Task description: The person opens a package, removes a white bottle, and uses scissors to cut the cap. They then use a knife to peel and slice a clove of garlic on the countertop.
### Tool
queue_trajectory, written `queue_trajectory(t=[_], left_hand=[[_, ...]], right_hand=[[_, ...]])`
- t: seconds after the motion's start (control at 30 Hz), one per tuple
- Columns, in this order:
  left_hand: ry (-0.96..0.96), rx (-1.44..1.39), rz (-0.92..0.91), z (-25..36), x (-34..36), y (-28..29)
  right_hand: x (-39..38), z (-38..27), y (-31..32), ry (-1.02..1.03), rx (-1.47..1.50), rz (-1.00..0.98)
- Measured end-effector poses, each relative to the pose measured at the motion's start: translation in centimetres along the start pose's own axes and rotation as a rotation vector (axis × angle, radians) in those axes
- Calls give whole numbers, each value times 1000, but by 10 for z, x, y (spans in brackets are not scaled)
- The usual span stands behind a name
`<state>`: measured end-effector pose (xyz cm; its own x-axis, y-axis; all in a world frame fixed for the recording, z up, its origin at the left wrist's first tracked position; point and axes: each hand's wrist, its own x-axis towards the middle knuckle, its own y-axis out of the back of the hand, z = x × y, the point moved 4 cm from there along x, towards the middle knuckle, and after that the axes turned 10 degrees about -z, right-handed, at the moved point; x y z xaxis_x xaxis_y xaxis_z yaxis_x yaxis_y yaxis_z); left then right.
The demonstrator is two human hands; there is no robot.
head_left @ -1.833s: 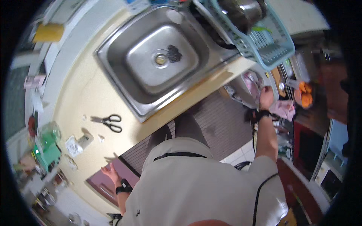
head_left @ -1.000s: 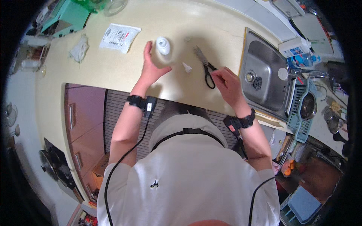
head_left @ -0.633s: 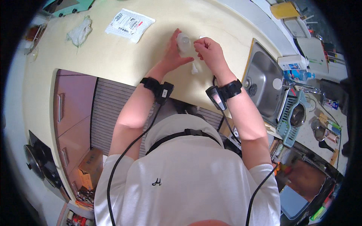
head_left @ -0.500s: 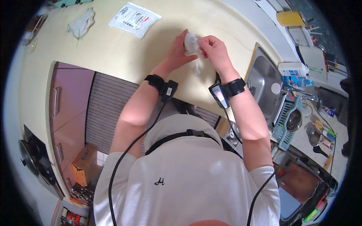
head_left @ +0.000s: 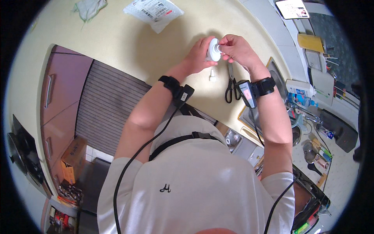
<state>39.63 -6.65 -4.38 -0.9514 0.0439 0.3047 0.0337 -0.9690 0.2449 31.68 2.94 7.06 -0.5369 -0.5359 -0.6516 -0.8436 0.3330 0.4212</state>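
My left hand [head_left: 197,56] is wrapped round a white round-shouldered bottle [head_left: 213,50], held over the counter with its neck toward the right. At that neck, the fingers of my right hand [head_left: 236,48] are pinched together; whether a small part sits between them is hidden. Below the bottle, a small white cone-shaped nozzle cap [head_left: 212,75] stands on the counter. Black-handled scissors [head_left: 230,86] lie beside my right wrist, blades pointing away from me.
On the cream counter [head_left: 113,50], a white bubble mailer [head_left: 154,13] and a crumpled cloth [head_left: 89,8] lie at the far side. The sink [head_left: 275,72] is at the right, partly behind my right forearm. Black cables run from both wrist devices.
Both hands and the bottle appear further right in the picture, as the whole view has shifted. The bottle's top now faces more to the right. The scissors have come into sight.
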Motion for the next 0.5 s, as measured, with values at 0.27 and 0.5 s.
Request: queue_trajectory(t=[0.27, 0.5], left_hand=[[67, 84, -71, -4, 0, -5], [64, 117, -82, -4, 1, -5]], right_hand=[[5, -1, 2, -39, 46, -137], [8, 3, 0, -77, 98, -109]])
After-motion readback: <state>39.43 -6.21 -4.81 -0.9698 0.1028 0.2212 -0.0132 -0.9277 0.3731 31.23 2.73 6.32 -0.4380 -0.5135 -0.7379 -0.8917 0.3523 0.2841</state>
